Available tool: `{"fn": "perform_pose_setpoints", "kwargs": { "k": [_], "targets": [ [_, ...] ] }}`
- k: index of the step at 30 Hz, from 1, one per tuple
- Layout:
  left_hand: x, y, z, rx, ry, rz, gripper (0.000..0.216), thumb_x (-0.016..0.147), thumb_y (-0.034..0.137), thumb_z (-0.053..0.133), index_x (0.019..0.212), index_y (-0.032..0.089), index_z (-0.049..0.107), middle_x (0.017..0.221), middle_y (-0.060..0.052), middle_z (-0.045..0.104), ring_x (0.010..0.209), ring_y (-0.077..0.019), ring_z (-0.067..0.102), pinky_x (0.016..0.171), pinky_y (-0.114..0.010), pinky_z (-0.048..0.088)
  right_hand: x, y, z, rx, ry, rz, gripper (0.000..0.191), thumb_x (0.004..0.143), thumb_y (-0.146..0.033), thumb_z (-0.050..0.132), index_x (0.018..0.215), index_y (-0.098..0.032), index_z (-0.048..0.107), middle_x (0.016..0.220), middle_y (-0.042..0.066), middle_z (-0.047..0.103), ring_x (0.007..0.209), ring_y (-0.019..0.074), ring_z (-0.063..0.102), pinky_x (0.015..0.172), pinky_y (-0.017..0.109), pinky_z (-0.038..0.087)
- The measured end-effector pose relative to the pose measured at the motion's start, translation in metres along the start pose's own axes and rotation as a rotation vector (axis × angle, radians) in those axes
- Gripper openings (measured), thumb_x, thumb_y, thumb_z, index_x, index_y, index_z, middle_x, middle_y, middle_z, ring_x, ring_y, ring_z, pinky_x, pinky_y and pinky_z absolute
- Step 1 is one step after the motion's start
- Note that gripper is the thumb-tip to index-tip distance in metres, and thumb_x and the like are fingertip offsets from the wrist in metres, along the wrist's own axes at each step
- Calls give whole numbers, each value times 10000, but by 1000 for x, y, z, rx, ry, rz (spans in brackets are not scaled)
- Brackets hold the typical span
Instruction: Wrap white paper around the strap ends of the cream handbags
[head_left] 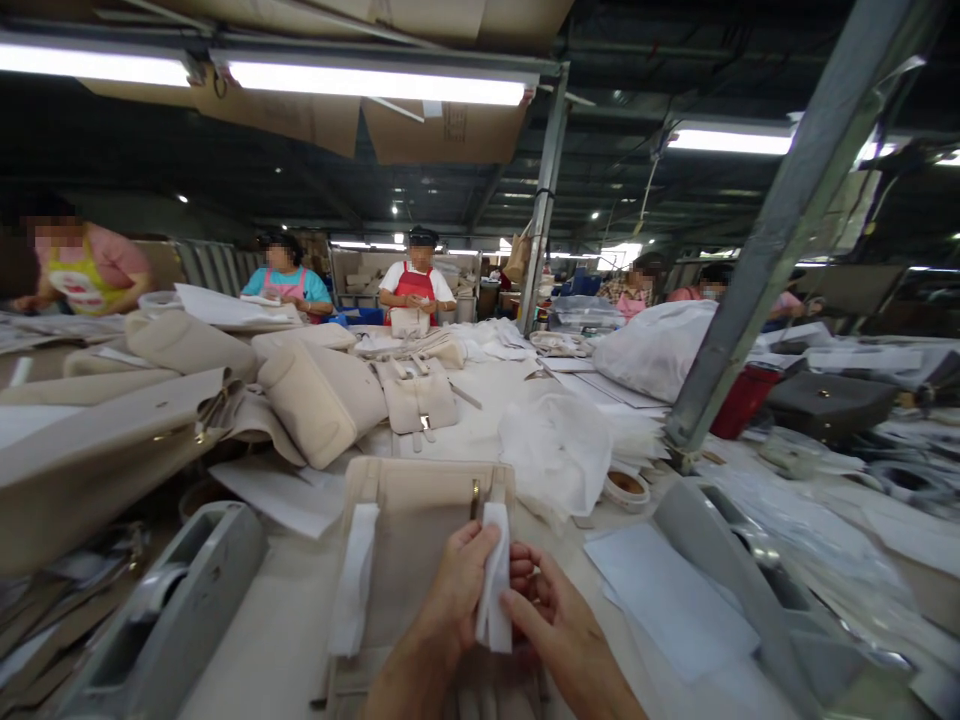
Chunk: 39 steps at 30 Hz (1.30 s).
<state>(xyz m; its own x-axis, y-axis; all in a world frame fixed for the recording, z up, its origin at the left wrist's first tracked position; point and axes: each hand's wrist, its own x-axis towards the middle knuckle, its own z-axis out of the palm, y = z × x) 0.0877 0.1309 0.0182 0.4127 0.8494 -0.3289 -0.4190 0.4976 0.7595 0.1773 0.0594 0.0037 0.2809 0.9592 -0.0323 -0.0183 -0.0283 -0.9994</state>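
A beige bag (409,540) lies flat on the table in front of me, with a metal clasp near its top edge. My left hand (456,590) and my right hand (544,605) meet over it and both pinch a small white wrapping sheet (495,580) folded round one of the bag's straps. Another strap, covered in white wrap (355,580), lies on the bag's left side. The fingers of both hands are closed on the sheet.
Grey tape dispensers stand at the left (169,610) and right (720,545). A roll of tape (626,487), white tissue (559,445) and paper sheets (667,600) lie around. More beige bags (322,395) are piled behind. A slanted metal post (780,220) rises at right. Several people work at the far side.
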Motion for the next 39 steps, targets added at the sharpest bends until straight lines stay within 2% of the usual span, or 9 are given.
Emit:
{"fn": "perform_pose_setpoints", "kwargs": {
  "k": [8, 12, 15, 18, 22, 25, 29, 32, 39],
  "targets": [
    [1, -3, -1, 108, 87, 109, 415, 643, 514, 739, 726, 185, 500, 531, 37, 566, 406, -78, 484, 433, -206, 381, 3, 10, 29, -195, 141, -120, 461, 764, -392, 590, 1172, -186, 529, 959, 103, 739, 846, 245, 719, 730, 322, 582],
    [4, -2, -3, 160, 104, 161, 473, 585, 577, 747, 692, 183, 509, 508, 54, 541, 390, -55, 431, 395, -187, 317, 3, 22, 28, -169, 74, -129, 598, 774, -413, 591, 1306, -162, 485, 1129, 143, 716, 1033, 262, 691, 850, 335, 572],
    [4, -2, -1, 192, 94, 187, 484, 575, 597, 740, 676, 188, 502, 489, 65, 523, 372, -46, 390, 371, -181, 282, -2, 28, 21, -120, -21, -151, 730, 785, -364, 589, 1450, -182, 351, 1217, 127, 680, 1038, 250, 686, 840, 335, 571],
    [4, -3, 1, 208, 81, 205, 498, 579, 620, 727, 654, 198, 475, 465, 84, 485, 362, -37, 359, 361, -176, 269, -6, 21, 8, -152, -73, -144, 655, 829, -351, 530, 1452, -212, 382, 993, 71, 741, 816, 216, 716, 716, 305, 566],
    [1, -4, 2, 265, 79, 244, 545, 579, 689, 702, 681, 197, 489, 494, 73, 510, 362, -43, 382, 351, -178, 286, 8, -13, -12, -399, 118, -148, 410, 893, -447, 403, 1027, -225, 720, 664, 21, 693, 552, 178, 609, 534, 277, 443],
    [0, -4, 4, 304, 69, 287, 598, 564, 747, 683, 706, 192, 512, 491, 74, 501, 344, -44, 376, 329, -178, 282, 33, -36, -14, -495, 150, -233, 478, 894, -493, 402, 650, -203, 693, 605, 23, 666, 599, 171, 590, 574, 274, 400],
    [0, -4, 5, 316, 67, 330, 625, 575, 782, 658, 686, 181, 526, 469, 74, 486, 330, -43, 376, 305, -166, 283, 63, -40, -1, -411, 12, -201, 448, 851, -479, 511, 538, -179, 626, 444, -27, 549, 485, 128, 523, 542, 250, 362],
    [0, -1, 3, 268, 54, 261, 567, 607, 691, 725, 710, 154, 573, 470, 50, 535, 335, -57, 431, 311, -164, 346, 71, -33, 5, -367, 60, -167, 343, 823, -352, 555, 542, -166, 619, 444, -51, 496, 472, 105, 471, 520, 232, 350],
    [4, 10, -6, 184, 60, -41, 128, 762, 159, 737, 768, 86, 632, 573, -76, 680, 418, -147, 617, 424, -245, 544, 70, -28, 14, -424, 168, -114, 260, 799, -276, 586, 568, -168, 636, 483, -64, 447, 480, 89, 442, 471, 206, 330]
  ]
}}
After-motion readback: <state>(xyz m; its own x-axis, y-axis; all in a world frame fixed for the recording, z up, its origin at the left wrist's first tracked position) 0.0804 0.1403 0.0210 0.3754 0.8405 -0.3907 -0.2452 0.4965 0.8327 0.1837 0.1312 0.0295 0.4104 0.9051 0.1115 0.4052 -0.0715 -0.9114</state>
